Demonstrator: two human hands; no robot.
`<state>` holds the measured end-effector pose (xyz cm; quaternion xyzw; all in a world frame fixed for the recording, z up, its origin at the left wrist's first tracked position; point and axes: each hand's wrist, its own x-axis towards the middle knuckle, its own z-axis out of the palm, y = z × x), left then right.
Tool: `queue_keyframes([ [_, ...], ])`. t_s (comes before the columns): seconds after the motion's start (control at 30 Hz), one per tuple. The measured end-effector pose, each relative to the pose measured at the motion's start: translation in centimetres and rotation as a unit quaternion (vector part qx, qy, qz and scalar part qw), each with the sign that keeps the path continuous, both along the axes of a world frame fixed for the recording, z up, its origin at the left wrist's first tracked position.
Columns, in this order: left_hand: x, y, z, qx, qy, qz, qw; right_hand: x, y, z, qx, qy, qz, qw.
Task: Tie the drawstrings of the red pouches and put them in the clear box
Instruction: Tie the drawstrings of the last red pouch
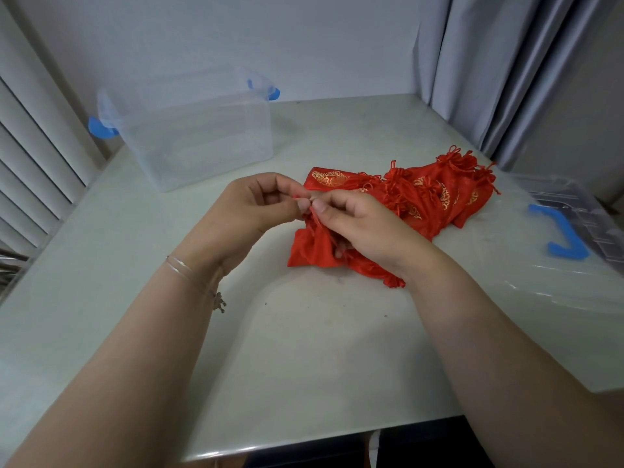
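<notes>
A red pouch (312, 246) lies on the pale table (304, 349) under my hands. My left hand (256, 206) and my right hand (351, 219) meet above it, each pinching the pouch's thin red drawstring (300, 197) between thumb and fingertips. Behind them sits a heap of several red pouches (435, 194) with gold prints and knotted cords. The clear box (199, 130) with blue handles stands at the back left, with nothing visible inside it.
The box's clear lid (567, 238) with a blue latch lies at the table's right edge. Grey curtains (506, 69) hang at the back right and white slats (37, 136) stand at the left. The table's front edge runs close below my forearms.
</notes>
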<state>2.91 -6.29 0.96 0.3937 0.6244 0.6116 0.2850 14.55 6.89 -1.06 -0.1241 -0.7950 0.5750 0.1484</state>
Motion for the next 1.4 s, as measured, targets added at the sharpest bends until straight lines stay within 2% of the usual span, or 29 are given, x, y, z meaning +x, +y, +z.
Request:
queue_keyframes([
  [0.1, 0.3, 0.3, -0.1, 0.01, -0.011, 0.017, 1.0, 0.0, -0.1, 0.1, -0.005, 0.021, 0.001, 1.0],
  [0.23, 0.2, 0.3, -0.2, 0.009, 0.045, 0.034, 0.998, 0.2, -0.4, 0.6, -0.027, 0.037, 0.007, 0.999],
  [0.3, 0.1, 0.2, -0.2, 0.001, 0.062, 0.033, 0.998, 0.1, -0.6, 0.4, 0.015, 0.058, -0.008, 0.998],
  [0.37, 0.2, 0.2, -0.2, -0.024, 0.091, 0.046, 0.994, -0.2, -0.6, -0.2, 0.097, 0.086, -0.036, 0.991],
  [0.43, 0.3, 0.2, -0.3, -0.062, 0.15, 0.07, 0.984, -0.3, -0.6, -0.7, 0.157, 0.099, -0.059, 0.981],
  [0.57, 0.3, 0.3, -0.7, -0.106, 0.277, 0.092, 0.951, -0.3, -0.7, -0.9, 0.209, 0.101, -0.072, 0.97],
  [0.67, 0.3, 0.4, -1.0, -0.069, 0.324, 0.121, 0.936, -0.5, -0.6, -0.6, 0.133, 0.069, -0.095, 0.984],
  [0.73, 0.5, 0.4, -1.0, -0.034, 0.341, 0.122, 0.931, -0.6, -0.5, -0.3, 0.021, 0.029, -0.09, 0.995],
  [0.83, 0.7, 0.4, -1.0, -0.008, 0.363, 0.101, 0.926, -0.2, -0.1, -0.1, -0.133, 0.008, -0.042, 0.99],
  [0.9, 0.6, 0.5, -1.2, -0.001, 0.388, 0.103, 0.916, -0.1, 0.3, -0.1, -0.15, 0.013, -0.028, 0.988],
  [1.13, 0.5, 0.6, -1.7, -0.015, 0.493, 0.152, 0.856, 0.1, 1.0, -0.1, -0.11, 0.021, -0.039, 0.993],
  [1.23, 0.5, 0.8, -2.0, -0.018, 0.519, 0.152, 0.841, 0.1, 0.8, -0.2, -0.058, -0.002, -0.044, 0.997],
  [1.3, 0.3, 0.9, -2.1, -0.02, 0.508, 0.151, 0.848, 0.0, 0.7, -0.3, 0.003, -0.019, -0.055, 0.998],
  [1.4, 0.1, 1.0, -2.1, -0.009, 0.448, 0.159, 0.88, 0.1, 0.8, 0.0, 0.077, -0.038, -0.084, 0.993],
])
